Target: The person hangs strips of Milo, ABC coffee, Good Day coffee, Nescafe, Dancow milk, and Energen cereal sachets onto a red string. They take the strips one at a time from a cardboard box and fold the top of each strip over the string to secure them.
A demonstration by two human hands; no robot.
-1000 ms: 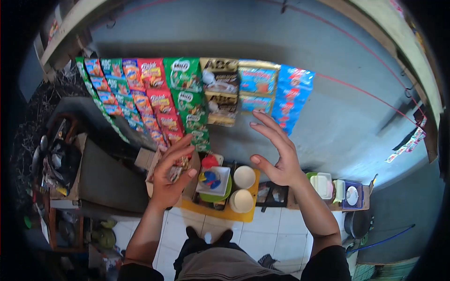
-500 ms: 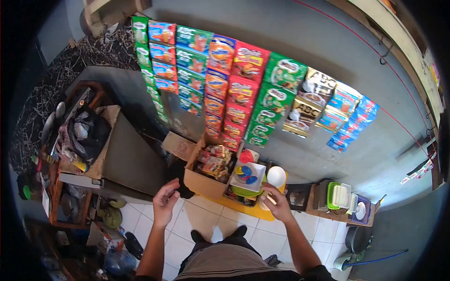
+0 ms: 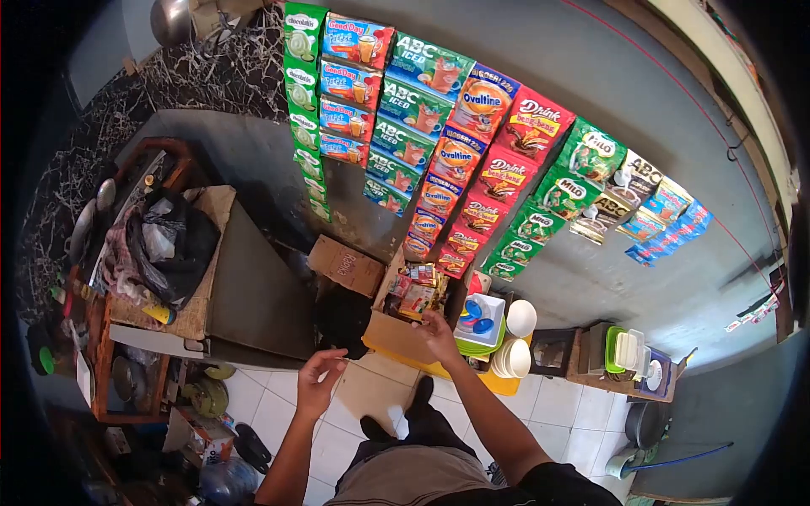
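Observation:
My right hand (image 3: 440,340) overlaps the front of an open cardboard box (image 3: 396,335), its fingers loosely bent and apart with nothing in them. Small packets (image 3: 417,291) in red, yellow and brown wrappers fill the box. Lower and to the left, my left hand (image 3: 317,379) hovers over the tiled floor, empty, with its fingers half curled and spread. Strips of drink sachets hang on the wall beyond, among them red Beng-Beng sachets (image 3: 496,184), Ovaltine sachets (image 3: 456,158) and green Milo sachets (image 3: 564,194).
White bowls (image 3: 512,358) and a white tray (image 3: 492,309) with blue lids stand right of the box on a yellow surface (image 3: 504,385). At left, a cabinet (image 3: 257,278) carries a black plastic bag (image 3: 190,253). Food containers (image 3: 620,350) sit on a low wooden bench at right.
My right hand has moved left from beside the bowls to the front of the box. My left hand is slightly lower. The view has shifted, and one foot has stepped forward.

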